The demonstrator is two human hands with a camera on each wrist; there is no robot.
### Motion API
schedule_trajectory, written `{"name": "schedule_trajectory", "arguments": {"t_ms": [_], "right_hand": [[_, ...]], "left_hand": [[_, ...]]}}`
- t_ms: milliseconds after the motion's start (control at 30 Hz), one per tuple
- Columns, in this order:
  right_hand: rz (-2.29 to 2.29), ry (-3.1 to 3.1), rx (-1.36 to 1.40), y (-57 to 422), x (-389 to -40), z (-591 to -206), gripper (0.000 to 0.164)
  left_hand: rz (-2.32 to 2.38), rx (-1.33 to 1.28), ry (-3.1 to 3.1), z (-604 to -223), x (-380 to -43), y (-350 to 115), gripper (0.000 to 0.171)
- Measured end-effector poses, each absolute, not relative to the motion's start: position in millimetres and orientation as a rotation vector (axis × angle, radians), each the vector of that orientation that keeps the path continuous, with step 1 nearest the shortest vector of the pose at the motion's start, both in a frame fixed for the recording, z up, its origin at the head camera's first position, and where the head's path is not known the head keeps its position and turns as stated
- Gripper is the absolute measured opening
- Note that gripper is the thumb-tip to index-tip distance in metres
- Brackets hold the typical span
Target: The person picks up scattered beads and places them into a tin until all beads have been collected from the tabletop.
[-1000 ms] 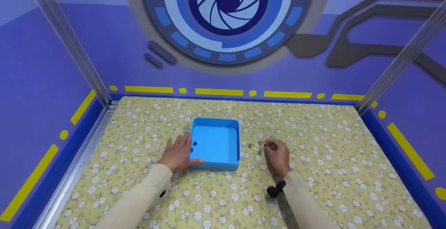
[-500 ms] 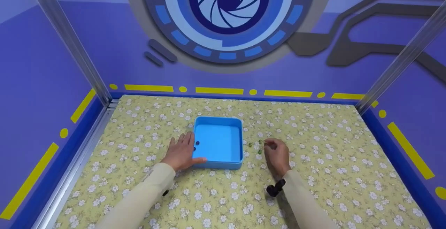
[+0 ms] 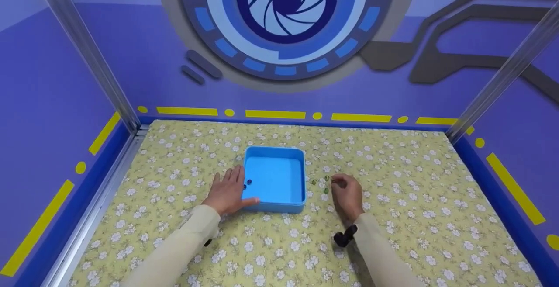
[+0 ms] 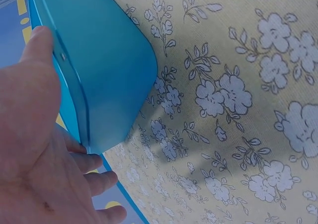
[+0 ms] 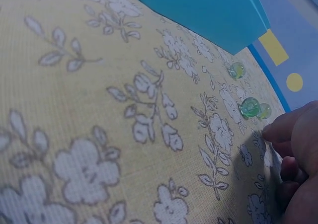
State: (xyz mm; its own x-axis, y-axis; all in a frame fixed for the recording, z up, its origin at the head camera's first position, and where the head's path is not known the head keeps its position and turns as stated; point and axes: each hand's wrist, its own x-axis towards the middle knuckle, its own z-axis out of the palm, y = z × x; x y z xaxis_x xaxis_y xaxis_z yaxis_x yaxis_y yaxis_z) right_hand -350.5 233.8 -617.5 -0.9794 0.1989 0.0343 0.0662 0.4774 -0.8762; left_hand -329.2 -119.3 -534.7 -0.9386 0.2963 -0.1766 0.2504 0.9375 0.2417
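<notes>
Bench edges: blue box (image 3: 279,208) sits well in from both sides of the bench (image 3: 428,191); strip of flowered cloth (image 3: 393,151) between its far side and the back wall (image 3: 270,99).
Room right: short gap from box to right hand (image 3: 350,195), three green marbles (image 5: 250,107) in it; past the hand, cloth runs on to the right wall (image 3: 533,160).
Room left: left hand (image 3: 223,194) takes up the box's left side; cloth beyond it, out to the metal rail (image 3: 94,208).
Left grip: fingers straight, spread apart along the box's left wall, thumb laid over the near rim by the corner.
Right grip: fingers curled in, tips close together, just beside the green marbles; can't see anything in it.
Cloth: woven, yellow, white flowers with dark outlines.
Box: square, rounded corners, smooth walls, raised rim band, top open, plastic-looking.
Dark marbles (image 3: 249,181): two, close together on the box floor, near the left wall.
Green marbles: round, clear, glassy, yellowish tint; on the cloth right of the box, one nearer the box than the other two.
</notes>
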Motion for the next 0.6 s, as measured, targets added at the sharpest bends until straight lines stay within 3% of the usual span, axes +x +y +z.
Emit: {"name": "schedule_trajectory", "arguments": {"t_ms": [600], "right_hand": [[1.458,-2.623,-0.24,234.9,-351.6,-618.4,0.018]], "left_hand": [[0.262,0.456,2.907,-536.7,-330.0,-123.7,0.1]]}}
